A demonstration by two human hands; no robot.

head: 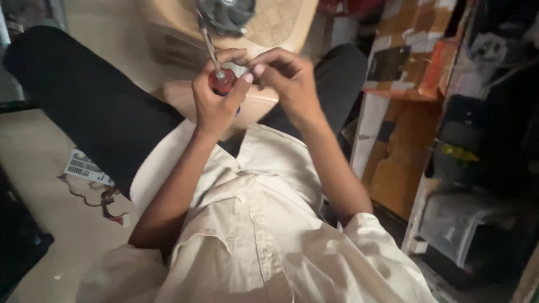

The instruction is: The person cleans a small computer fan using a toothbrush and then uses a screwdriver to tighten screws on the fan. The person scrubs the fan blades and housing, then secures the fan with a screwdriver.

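We're looking down over our pale button-up shirt [264, 224] at both hands, close together above our lap. Our left hand [212, 104] is clamped around the red, translucent plastic handle of a screwdriver [222, 80], whose thin metal shaft runs up and away to a round, dark cooling fan with a metal frame [225, 14] at the top edge of the view. Our right hand [289, 81] hovers just beside it, fingers curled and pinched near the handle's end; whether it grips anything small, we cannot tell, the motion blurs it. For clean work here, we judge the shaft wants to stay straight in line with the fan, the left hand steadying while the right guides lightly. The fan sits on a beige plastic chair [281, 25] in front of our knees, which crowd the space on both sides in dark trousers [90, 106]. Down left on the floor lie a white labelled part with loose coloured wires [92, 174]; to the right stand taped cardboard boxes [401, 112], near our elbow.
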